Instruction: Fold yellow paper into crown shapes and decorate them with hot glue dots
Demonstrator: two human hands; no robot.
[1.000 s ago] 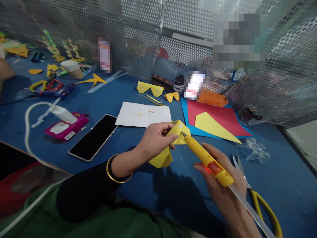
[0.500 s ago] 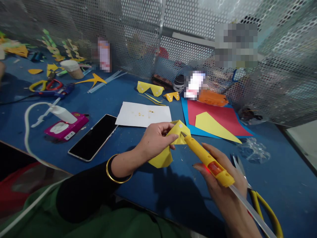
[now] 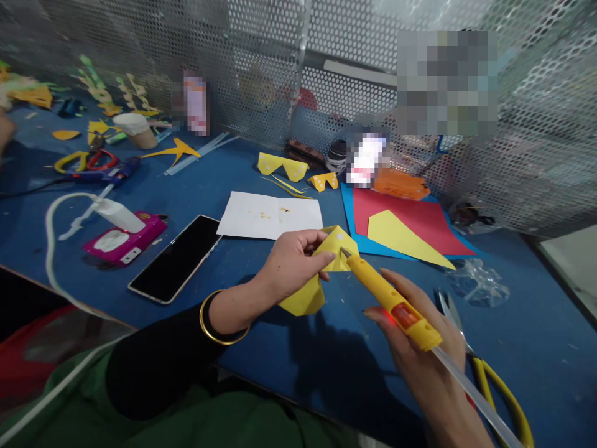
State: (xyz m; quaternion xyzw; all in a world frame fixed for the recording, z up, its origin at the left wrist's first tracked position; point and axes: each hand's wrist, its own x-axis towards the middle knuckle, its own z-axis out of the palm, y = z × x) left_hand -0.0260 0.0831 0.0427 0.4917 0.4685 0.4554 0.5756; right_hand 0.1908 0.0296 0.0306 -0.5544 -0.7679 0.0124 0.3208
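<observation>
Left fingers pinch the folded yellow paper near centre, right fingers grip a yellow plastic glue gun at four o'clock from it, a bright, unreadably blurred phone screen at one!

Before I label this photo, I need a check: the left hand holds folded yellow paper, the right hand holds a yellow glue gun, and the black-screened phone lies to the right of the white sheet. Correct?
Not quite: in the head view the black-screened phone lies to the left of the white sheet. The rest stands.
</observation>
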